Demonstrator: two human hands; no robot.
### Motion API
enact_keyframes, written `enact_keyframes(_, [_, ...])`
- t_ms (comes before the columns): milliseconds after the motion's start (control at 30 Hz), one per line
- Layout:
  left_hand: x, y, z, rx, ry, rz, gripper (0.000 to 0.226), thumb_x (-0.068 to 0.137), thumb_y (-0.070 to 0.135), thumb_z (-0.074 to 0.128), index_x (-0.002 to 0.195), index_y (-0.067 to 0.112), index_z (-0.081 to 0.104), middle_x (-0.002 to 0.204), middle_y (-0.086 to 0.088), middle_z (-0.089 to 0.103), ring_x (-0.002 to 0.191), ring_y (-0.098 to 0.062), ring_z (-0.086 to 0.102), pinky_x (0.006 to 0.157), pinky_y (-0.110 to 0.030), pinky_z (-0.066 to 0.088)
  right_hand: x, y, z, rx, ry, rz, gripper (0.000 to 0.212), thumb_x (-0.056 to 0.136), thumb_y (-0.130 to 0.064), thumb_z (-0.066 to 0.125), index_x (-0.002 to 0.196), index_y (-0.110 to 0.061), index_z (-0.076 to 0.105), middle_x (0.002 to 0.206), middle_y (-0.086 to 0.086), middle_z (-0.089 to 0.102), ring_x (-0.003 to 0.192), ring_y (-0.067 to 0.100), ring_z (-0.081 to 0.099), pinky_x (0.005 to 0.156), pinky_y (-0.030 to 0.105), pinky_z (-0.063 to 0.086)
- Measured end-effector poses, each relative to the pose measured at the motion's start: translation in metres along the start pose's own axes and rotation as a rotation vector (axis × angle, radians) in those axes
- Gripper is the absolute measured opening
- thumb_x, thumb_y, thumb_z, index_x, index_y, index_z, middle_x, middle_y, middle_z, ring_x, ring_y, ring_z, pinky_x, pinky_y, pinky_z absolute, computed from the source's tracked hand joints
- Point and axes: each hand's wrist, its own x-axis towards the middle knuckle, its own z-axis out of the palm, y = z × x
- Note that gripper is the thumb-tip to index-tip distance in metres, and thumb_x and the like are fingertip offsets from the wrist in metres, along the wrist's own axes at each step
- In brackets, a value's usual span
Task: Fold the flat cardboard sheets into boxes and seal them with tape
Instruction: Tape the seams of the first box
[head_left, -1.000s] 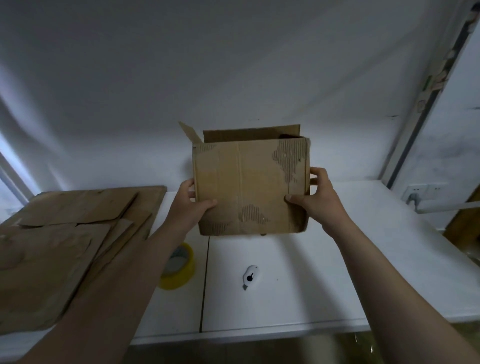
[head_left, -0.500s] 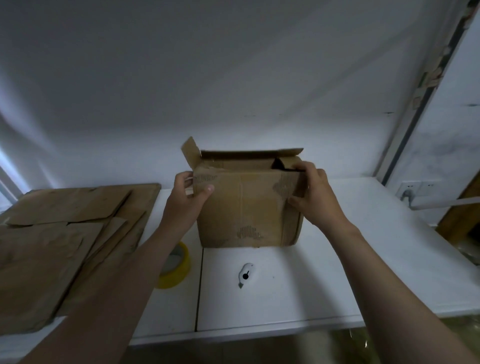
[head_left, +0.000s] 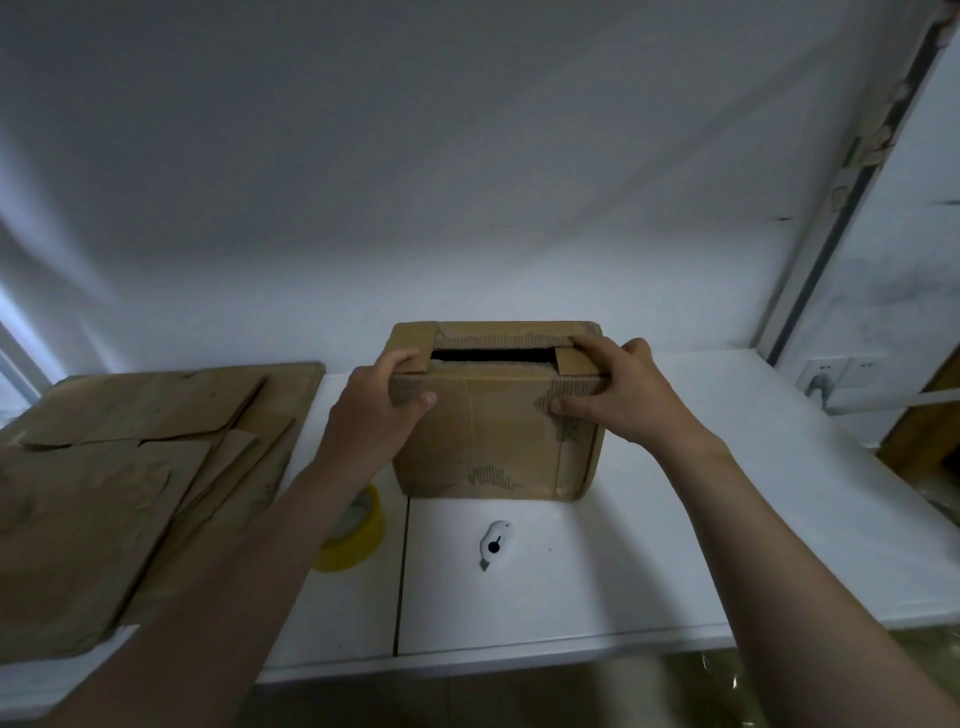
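While upright, box (head_left: 493, 431) between both hands (head_left: 379, 410) (head_left: 623, 400)

1 head-worn view, forward and down, close over table (head_left: 649, 571)

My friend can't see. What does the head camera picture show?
The left hand and right hand hold down the top flaps of a cardboard box on a white table, a dark gap showing between them. Flat cardboard sheets, yellow tape roll and white cutter lie nearby.

Box (head_left: 493, 431) now on table (head_left: 675, 519), flaps (head_left: 519, 332) down under left hand (head_left: 384, 405), right hand (head_left: 623, 395)
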Motion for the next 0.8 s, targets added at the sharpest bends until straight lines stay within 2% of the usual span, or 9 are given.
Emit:
enact_keyframes(167, [0.004, 0.014, 0.01, 0.049, 0.156, 0.009, 0.044, 0.095, 0.03, 0.067, 0.138, 0.025, 0.058, 0.14, -0.01, 0.033, 0.111, -0.023, 0.053, 0.088, -0.022, 0.045, 0.0, 0.005, -0.003, -0.021, -0.033, 0.014, 0.08, 0.067, -0.042, 0.091, 0.131, -0.036, 0.043, 0.155, -0.011, 0.011, 0.13, 0.026, 0.042, 0.082, 0.034, 0.053])
enact_keyframes(267, [0.02, 0.021, 0.021, 0.112, 0.058, 0.09, 0.053, 0.095, 0.032, 0.068, 0.145, 0.023, 0.052, 0.148, -0.009, 0.029, 0.116, -0.03, 0.056, 0.096, -0.032, 0.05, 0.0, 0.012, -0.013, -0.268, -0.043, 0.023, 0.079, 0.066, -0.056, 0.086, 0.125, -0.037, 0.038, 0.167, -0.005, -0.008, 0.151, 0.035, 0.003, 0.111, 0.052, 0.03])
enact_keyframes(333, [0.033, 0.026, 0.031, 0.122, -0.052, 0.116, 0.062, 0.094, 0.034, 0.068, 0.151, 0.027, 0.043, 0.157, -0.007, 0.022, 0.13, -0.034, 0.049, 0.107, -0.041, 0.045, 0.002, 0.018, -0.022, -0.282, -0.05, 0.021, 0.074, 0.063, -0.064, 0.083, 0.116, -0.039, 0.037, 0.168, -0.001, -0.003, 0.154, 0.035, -0.008, 0.12, 0.059, 0.01])
enact_keyframes(367, [0.04, 0.029, 0.037, 0.107, -0.096, 0.119, 0.066, 0.093, 0.036, 0.069, 0.152, 0.031, 0.039, 0.161, -0.006, 0.017, 0.137, -0.035, 0.042, 0.111, -0.044, 0.041, 0.003, 0.022, -0.026, -0.234, -0.052, 0.013, 0.073, 0.061, -0.068, 0.082, 0.11, -0.039, 0.037, 0.166, 0.0, 0.01, 0.154, 0.035, -0.001, 0.121, 0.06, 0.011])
enact_keyframes(400, [0.047, 0.032, 0.044, 0.082, -0.131, 0.117, 0.069, 0.092, 0.038, 0.07, 0.153, 0.034, 0.036, 0.163, -0.004, 0.013, 0.143, -0.034, 0.036, 0.113, -0.044, 0.038, 0.004, 0.027, -0.028, -0.164, -0.043, 0.004, 0.073, 0.057, -0.07, 0.082, 0.106, -0.038, 0.038, 0.157, -0.001, 0.026, 0.151, 0.035, 0.016, 0.12, 0.058, 0.022])
enact_keyframes(467, [0.06, 0.04, 0.057, 0.03, -0.173, 0.114, 0.073, 0.09, 0.04, 0.072, 0.152, 0.038, 0.034, 0.167, -0.002, 0.007, 0.148, -0.031, 0.029, 0.114, -0.043, 0.034, 0.0, 0.031, -0.029, -0.018, 0.023, 0.004, 0.07, 0.056, -0.06, 0.087, 0.104, -0.033, 0.043, 0.128, -0.006, 0.038, 0.125, 0.025, 0.044, 0.106, 0.045, 0.044])
enact_keyframes(600, [0.086, 0.062, 0.08, 0.072, -0.191, 0.184, 0.076, 0.09, 0.045, 0.071, 0.152, 0.043, 0.029, 0.168, -0.003, 0.012, 0.148, -0.032, 0.03, 0.114, -0.049, 0.033, -0.004, 0.038, -0.03, -0.015, 0.221, 0.061, 0.065, 0.061, -0.052, 0.088, 0.106, -0.028, 0.048, 0.12, -0.006, 0.035, 0.113, 0.021, 0.044, 0.096, 0.036, 0.048])
enact_keyframes(700, [0.095, 0.089, 0.097, 0.17, -0.185, 0.204, 0.078, 0.088, 0.056, 0.068, 0.152, 0.045, 0.025, 0.166, -0.002, 0.019, 0.146, -0.037, 0.032, 0.111, -0.053, 0.037, -0.005, 0.054, -0.048, -0.076, 0.376, 0.159, 0.069, 0.062, -0.058, 0.084, 0.112, -0.028, 0.046, 0.12, -0.002, 0.035, 0.112, 0.025, 0.043, 0.091, 0.039, 0.049])
enact_keyframes(800, [0.095, 0.113, 0.114, 0.174, -0.223, 0.225, 0.074, 0.09, 0.055, 0.064, 0.153, 0.043, 0.026, 0.16, -0.002, 0.029, 0.143, -0.034, 0.033, 0.108, -0.049, 0.04, -0.01, 0.076, -0.075, -0.188, 0.531, 0.295, 0.08, 0.066, -0.061, 0.082, 0.123, -0.024, 0.039, 0.131, 0.007, 0.033, 0.118, 0.035, 0.041, 0.085, 0.046, 0.049])
